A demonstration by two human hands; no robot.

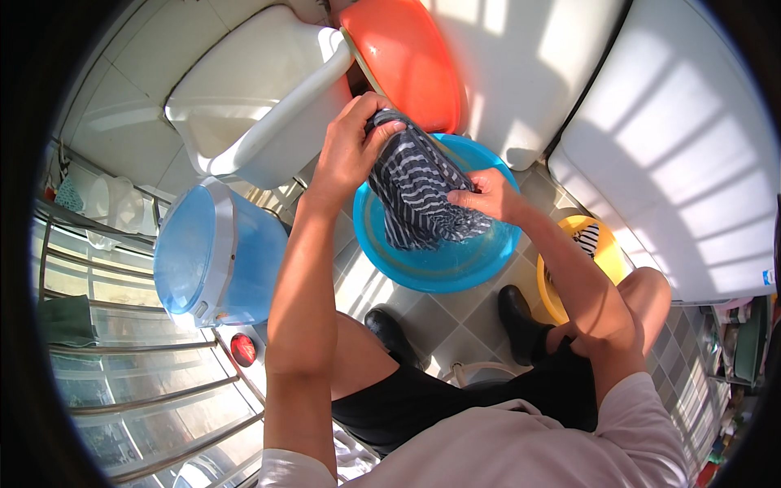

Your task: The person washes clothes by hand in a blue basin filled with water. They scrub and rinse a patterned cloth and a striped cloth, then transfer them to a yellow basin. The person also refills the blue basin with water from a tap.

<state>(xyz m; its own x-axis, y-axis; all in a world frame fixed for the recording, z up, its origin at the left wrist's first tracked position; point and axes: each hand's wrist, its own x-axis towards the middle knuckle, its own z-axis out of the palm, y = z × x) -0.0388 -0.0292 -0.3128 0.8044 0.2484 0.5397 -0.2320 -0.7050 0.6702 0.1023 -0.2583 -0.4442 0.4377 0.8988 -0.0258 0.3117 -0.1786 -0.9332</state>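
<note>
A wet, dark cloth with light stripes [415,189] hangs over a round blue plastic basin [421,277], its lower end at the water in it. My left hand [357,140] pinches the cloth's upper end between thumb and fingers. Lower down, at the right edge of the fabric, my right hand [491,195] grips it with the thumb on top. Under my right forearm stands a yellow basin [601,244] holding a black-and-white striped cloth [587,239].
A white ceramic sink [262,116] and an upturned-looking red plastic basin [409,67] lie beyond. At left are a blue lidded container [226,250] and metal bars [152,402]. White appliance-like panels [659,152] stand at right. My black boots [518,323] are on the tiled floor.
</note>
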